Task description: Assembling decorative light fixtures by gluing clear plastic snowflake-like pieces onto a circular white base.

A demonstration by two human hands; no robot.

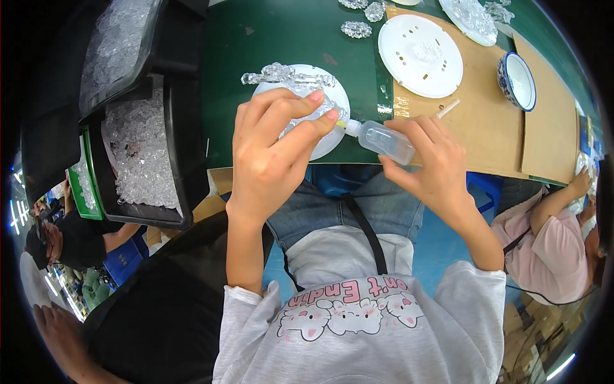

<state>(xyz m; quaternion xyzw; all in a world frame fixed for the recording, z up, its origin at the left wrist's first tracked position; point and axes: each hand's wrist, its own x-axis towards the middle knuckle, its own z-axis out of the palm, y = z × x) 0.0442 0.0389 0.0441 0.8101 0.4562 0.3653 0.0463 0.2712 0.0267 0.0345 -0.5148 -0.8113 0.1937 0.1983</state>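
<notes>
My right hand (435, 157) holds a translucent squeeze bottle (387, 142), lying nearly level with its narrow nozzle aimed left. The nozzle tip comes close to the fingertips of my left hand (275, 144), which are drawn together over a white round plate (336, 142). What those fingers pinch is hidden or too clear to make out. Clear faceted plastic pieces (281, 75) lie on the plate, some at its far edge and others partly behind my left fingers.
To the left, black bins (173, 147) hold many clear pieces (142, 160). A second white plate with small holes (396, 54) rests on cardboard (480, 141), near a blue-and-white bowl (524, 83). Clear ornaments (356, 29) lie at the far side. Other people sit left and right.
</notes>
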